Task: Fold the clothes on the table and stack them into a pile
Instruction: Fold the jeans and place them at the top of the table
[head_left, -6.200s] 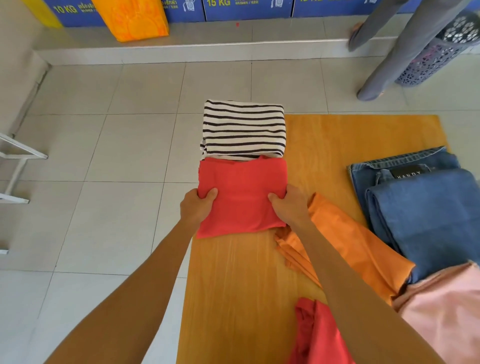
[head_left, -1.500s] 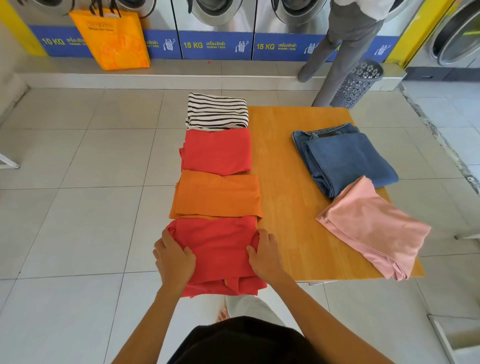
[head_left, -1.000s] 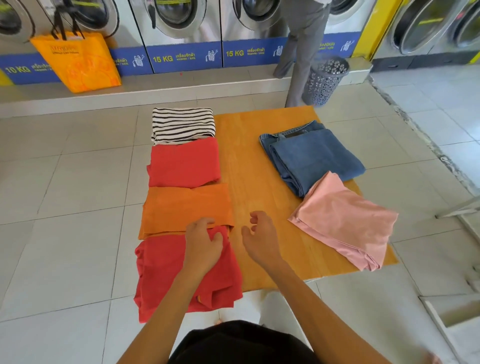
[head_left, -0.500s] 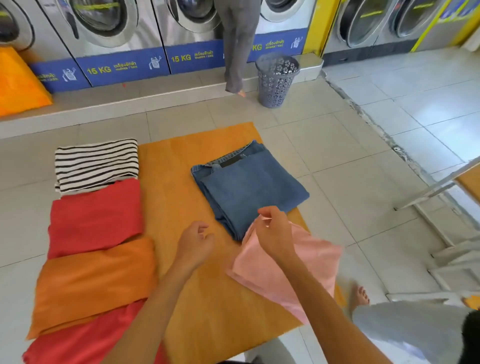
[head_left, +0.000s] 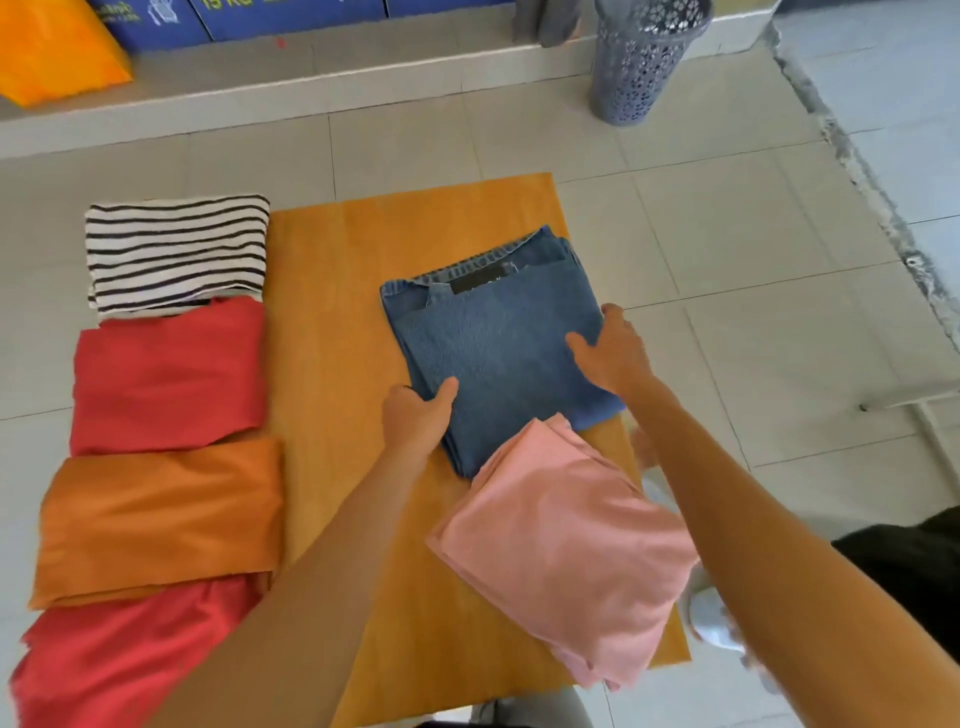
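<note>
Folded blue jeans (head_left: 498, 343) lie at the right of the wooden table (head_left: 332, 332). My left hand (head_left: 418, 415) grips their near-left edge, thumb on top. My right hand (head_left: 613, 351) clasps their right edge. A folded pink garment (head_left: 561, 551) lies just in front of the jeans, overlapping their near corner. Along the table's left side lie a folded striped shirt (head_left: 176, 249), a red garment (head_left: 166, 374), an orange garment (head_left: 161, 519) and another red garment (head_left: 119, 660), each apart in a row.
A grey perforated laundry basket (head_left: 644, 57) stands on the tiled floor beyond the table, beside a person's legs (head_left: 543, 21). An orange bag (head_left: 52, 47) sits on the raised step at far left. White metal legs (head_left: 914, 410) show at right.
Both hands left the near red garment and moved right; the right hand touched the pink garment, then both hands took hold of the jeans' sides. The view swung right.
</note>
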